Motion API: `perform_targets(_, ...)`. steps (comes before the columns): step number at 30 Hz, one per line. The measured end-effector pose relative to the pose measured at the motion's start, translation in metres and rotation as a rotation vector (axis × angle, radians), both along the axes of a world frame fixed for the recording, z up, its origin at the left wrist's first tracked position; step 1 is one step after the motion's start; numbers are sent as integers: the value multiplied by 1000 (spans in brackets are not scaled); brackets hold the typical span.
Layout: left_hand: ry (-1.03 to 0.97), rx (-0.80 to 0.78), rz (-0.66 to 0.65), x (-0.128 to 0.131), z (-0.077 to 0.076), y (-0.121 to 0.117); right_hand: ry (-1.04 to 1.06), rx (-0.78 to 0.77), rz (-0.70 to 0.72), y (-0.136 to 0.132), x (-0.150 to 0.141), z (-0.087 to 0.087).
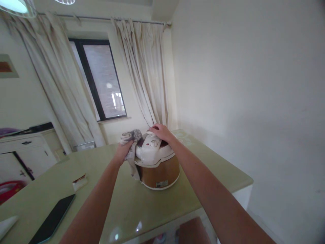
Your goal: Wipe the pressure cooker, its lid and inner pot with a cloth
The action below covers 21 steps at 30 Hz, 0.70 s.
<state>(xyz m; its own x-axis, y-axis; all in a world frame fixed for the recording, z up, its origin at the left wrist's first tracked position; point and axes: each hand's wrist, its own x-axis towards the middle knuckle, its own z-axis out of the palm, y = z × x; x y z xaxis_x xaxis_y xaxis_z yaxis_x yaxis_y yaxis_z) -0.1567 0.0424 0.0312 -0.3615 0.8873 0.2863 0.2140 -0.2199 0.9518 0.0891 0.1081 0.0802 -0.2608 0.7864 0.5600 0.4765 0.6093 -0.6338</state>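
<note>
We see a rice cooker standing on the pale green table, toward its far right corner, near the curtain and the wall. Our right hand lies flat on the back of the white lid, fingers spread and loosely open, gripping nothing that we can make out. Our left hand is closed around a bunched grey cloth, pressing it against the cooker's left side, where part of the cloth hangs down along the brown body. Nearer the table's left edge lie a dark phone and a small wrapped packet, well apart from the cooker.
</note>
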Motion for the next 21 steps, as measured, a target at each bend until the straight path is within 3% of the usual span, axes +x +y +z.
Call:
perform_targets(5,124,205,81,4,-15,-17,15,1,10,-2,1,1)
perform_targets(9,240,280,164,9,-29,-33,20,10,18,-1,2,1)
perform_targets(17,483,465,118,37,-79,-90,29,15,8,-1,0,1)
perform_targets(21,566,534,195,45,-86,-91,3,3,4,-3,0,2)
